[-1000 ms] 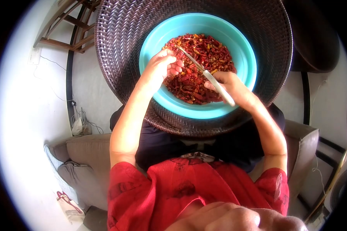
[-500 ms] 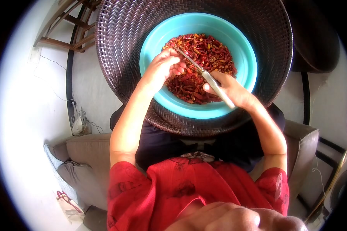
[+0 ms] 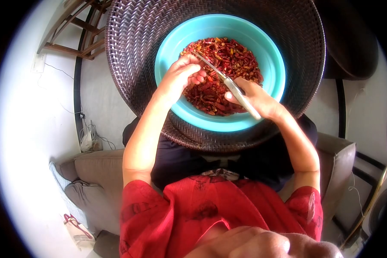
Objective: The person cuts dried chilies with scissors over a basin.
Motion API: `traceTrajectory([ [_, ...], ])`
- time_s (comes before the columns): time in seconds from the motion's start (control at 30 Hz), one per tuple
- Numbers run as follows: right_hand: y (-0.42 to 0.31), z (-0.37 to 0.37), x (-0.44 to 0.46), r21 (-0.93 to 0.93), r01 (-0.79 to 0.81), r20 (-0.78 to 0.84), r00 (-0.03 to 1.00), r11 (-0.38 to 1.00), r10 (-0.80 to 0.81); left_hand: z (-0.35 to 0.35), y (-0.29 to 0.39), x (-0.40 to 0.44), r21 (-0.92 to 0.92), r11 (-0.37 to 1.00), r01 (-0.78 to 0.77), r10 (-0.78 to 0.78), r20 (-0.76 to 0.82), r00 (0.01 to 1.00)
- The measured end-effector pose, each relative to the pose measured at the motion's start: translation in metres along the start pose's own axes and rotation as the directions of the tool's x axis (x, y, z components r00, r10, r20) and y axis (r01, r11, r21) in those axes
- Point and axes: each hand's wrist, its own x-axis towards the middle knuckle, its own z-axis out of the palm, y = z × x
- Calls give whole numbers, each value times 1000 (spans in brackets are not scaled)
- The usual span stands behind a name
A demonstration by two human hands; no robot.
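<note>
A turquoise plastic basin (image 3: 268,53) holds a heap of cut dried red chilies (image 3: 221,58). My right hand (image 3: 260,99) is closed around the handles of metal scissors (image 3: 241,96) over the right side of the basin. The blades slant up and left across the chilies, their tips close to the fingers of my left hand. Over the basin's left side, my left hand (image 3: 184,75) is closed with its fingers curled. Whatever is pinched in it is too small or hidden to make out.
The basin rests on a dark woven wicker table (image 3: 131,56) with a raised rim, in front of my knees. I sit on a grey-brown sofa (image 3: 101,167). A wooden rack (image 3: 79,38) stands at upper left, and cables (image 3: 92,135) lie on the floor at left.
Both hands and the scissors keep nearly the same pose over the basin. The whole view has shifted very slightly.
</note>
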Motion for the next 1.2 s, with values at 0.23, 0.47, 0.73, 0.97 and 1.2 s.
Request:
traceTrajectory([
  [0.23,2,1,1,-99,-3,-49,999,995,-1,2,2,-1,5,1000,28,-28,-7,1000],
  [0.47,5,1,1,-56,26,-73,997,998,-30,4,-1,-1,6,1000,-24,24,-80,997],
  [0.73,0,0,-1,-81,-3,-52,999,997,-1,-6,-5,1,-20,1000,-4,3,-39,999],
  [0.97,-2,4,-1,-207,6,-35,999,978,-14,-1,-5,-1,-22,1000,-3,2,-49,999],
  [1.2,-3,2,-1,-158,-11,-13,1000,987,9,0,-2,0,9,999,40,-39,-76,996],
])
